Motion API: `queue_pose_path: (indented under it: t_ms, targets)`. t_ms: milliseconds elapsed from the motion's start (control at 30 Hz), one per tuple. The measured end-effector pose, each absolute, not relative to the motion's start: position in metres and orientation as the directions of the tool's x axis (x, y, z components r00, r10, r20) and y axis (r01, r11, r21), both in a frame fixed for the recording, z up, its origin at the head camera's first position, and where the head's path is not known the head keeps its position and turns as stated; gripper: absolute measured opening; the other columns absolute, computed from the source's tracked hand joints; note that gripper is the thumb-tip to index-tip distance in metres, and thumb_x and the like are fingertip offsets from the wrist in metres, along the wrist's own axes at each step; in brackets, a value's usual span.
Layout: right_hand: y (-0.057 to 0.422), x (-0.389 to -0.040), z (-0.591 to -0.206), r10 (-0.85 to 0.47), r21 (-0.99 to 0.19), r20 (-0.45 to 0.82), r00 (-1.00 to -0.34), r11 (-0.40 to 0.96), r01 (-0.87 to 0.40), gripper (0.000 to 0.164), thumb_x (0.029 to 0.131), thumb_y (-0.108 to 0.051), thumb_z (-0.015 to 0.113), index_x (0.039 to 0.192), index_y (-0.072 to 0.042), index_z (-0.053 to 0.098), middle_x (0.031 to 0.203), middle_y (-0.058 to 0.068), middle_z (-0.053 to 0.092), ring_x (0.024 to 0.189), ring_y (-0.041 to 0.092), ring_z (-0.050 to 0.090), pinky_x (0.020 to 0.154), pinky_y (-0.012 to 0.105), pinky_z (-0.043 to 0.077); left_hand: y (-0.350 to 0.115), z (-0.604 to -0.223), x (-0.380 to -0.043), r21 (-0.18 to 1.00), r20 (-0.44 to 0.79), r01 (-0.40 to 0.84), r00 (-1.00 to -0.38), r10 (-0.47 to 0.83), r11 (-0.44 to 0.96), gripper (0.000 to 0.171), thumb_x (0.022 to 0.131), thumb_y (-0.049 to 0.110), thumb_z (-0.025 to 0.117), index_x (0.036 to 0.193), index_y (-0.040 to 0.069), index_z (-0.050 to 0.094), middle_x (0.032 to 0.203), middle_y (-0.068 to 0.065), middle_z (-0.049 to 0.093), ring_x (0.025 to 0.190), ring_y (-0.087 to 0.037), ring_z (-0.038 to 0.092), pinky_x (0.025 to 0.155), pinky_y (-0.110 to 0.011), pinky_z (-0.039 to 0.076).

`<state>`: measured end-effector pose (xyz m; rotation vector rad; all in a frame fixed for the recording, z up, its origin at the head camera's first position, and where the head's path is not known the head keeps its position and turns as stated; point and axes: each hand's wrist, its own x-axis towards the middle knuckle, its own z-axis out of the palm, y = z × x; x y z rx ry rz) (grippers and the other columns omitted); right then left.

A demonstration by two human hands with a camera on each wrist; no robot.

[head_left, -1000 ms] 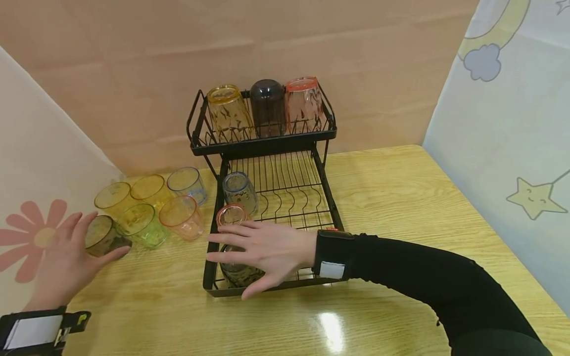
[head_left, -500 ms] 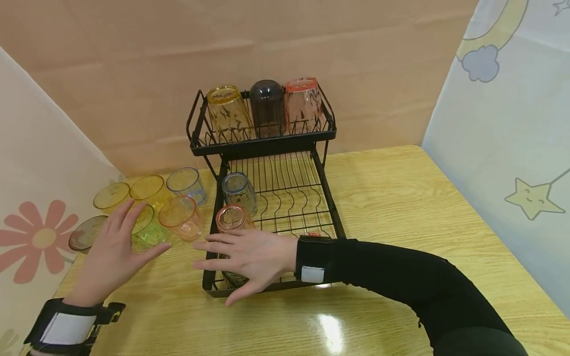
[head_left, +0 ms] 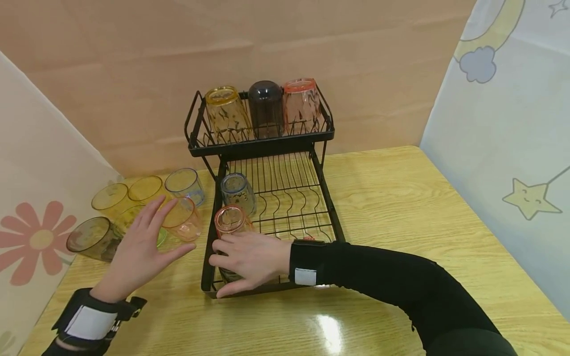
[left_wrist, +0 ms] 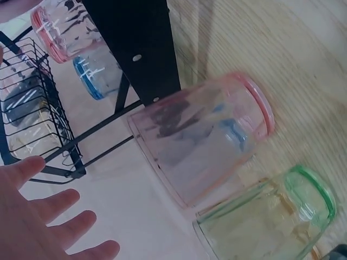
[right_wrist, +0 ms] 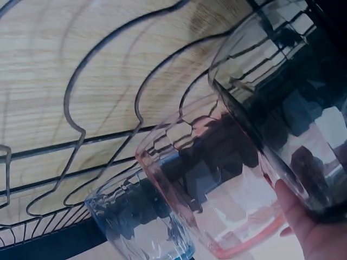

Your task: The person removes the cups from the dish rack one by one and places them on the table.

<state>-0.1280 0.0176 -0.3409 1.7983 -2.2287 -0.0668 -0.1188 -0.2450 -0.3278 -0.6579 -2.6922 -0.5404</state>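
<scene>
My right hand reaches over the front left corner of the black dish rack, its fingers bent down about a dark grey glass and the thumb on the near side. One fingertip lies against that glass in the right wrist view. Behind it on the lower tier stand a pink glass and a blue-rimmed glass, both upside down. Left of the rack, my left hand is spread with nothing in it, beside an upright pink glass and a green glass partly hidden by the hand.
A smoky glass, two yellow glasses and a blue-rimmed glass stand on the wooden table at left. The upper tier bears inverted yellow, dark and pink glasses.
My left hand has moved right, from the smoky glass toward the pink one. My right hand has shifted slightly left and its spread fingers have bent down round the dark grey glass.
</scene>
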Motion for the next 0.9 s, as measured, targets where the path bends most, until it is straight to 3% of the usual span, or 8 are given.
queue_pose_path:
  t_ms: [133,367,733,900]
  targets:
    - [0.013,-0.127,-0.343,-0.962,0.262,0.203,-0.181,0.231,-0.937,0.047,0.098,-0.060,0.038,0.111,-0.020,0.059,0.097,-0.004,0.051,0.085,0.012,0.045,0.073,0.024,0.040,-0.241,-0.327,-0.115,0.329,0.379,0.499,-0.848,0.372,0.802,0.087,0.080,0.039,0.079,0.151,0.014,0.034,0.150,-0.024,0.029,0.131,-0.050,0.030,0.093,-0.070,0.028]
    - [0.011,-0.127,-0.343,-0.957,0.246,0.228,-0.180,0.236,-0.940,0.040,0.100,-0.052,0.041,0.109,-0.019,0.061,0.098,-0.004,0.053,0.086,0.012,0.048,0.074,0.023,0.042,-0.231,-0.324,-0.109,0.468,0.348,0.521,-0.851,0.393,0.714,0.073,0.093,0.026,0.067,0.154,0.018,0.028,0.157,-0.016,0.022,0.139,-0.045,0.021,0.097,-0.070,0.023]
    - [0.013,-0.131,-0.323,-0.922,0.220,0.368,-0.122,0.214,-0.952,0.036,0.098,-0.048,0.048,0.102,-0.016,0.062,0.096,-0.002,0.055,0.083,0.012,0.050,0.072,0.024,0.043,-0.216,-0.318,-0.107,0.575,0.353,0.541,-0.841,0.411,0.613,0.072,0.095,0.015,0.061,0.156,0.025,0.023,0.159,-0.006,0.018,0.143,-0.035,0.015,0.101,-0.070,0.019]
    - [0.012,-0.133,-0.307,-0.895,0.203,0.434,-0.103,0.209,-0.956,0.034,0.097,-0.046,0.051,0.100,-0.014,0.061,0.097,-0.001,0.056,0.083,0.013,0.050,0.073,0.023,0.042,-0.211,-0.319,-0.106,0.656,0.370,0.546,-0.835,0.408,0.521,0.060,0.102,0.021,0.050,0.156,0.024,0.022,0.158,-0.007,0.021,0.143,-0.029,0.017,0.102,-0.069,0.018]
